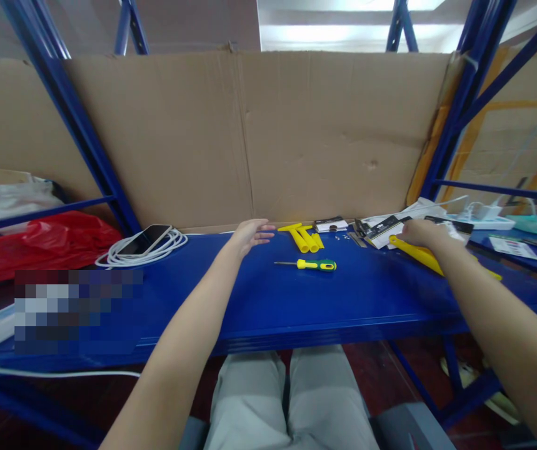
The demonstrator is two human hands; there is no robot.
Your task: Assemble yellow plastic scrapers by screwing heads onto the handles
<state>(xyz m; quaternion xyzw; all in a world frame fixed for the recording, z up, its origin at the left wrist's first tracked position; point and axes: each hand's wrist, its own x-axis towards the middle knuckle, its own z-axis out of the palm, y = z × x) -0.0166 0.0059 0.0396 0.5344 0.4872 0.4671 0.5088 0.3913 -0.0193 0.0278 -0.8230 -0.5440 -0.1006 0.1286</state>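
My left hand point(253, 236) is raised over the back of the blue table, fingers stretched and apart, with nothing in it. Just right of it lie yellow plastic T-shaped pieces with round tubular ends point(303, 239). A screwdriver point(316, 265) with a yellow and green handle lies in front of them, its tip to the left. My right hand point(419, 233) is at the right, fingers bent down beside black-and-white packets point(384, 232). What those fingers hold, if anything, is hidden. Under that hand and forearm lies a long yellow plastic piece point(421, 255).
Tiny metal bits point(342, 237) and flat metal strips point(357, 240) lie near the packets. A phone point(146, 240) rests on a coiled white cable point(122, 257) at left, beside a red bag point(47, 240). Cardboard point(179, 137) stands behind the table point(268, 306); blue posts point(85, 131) flank it.
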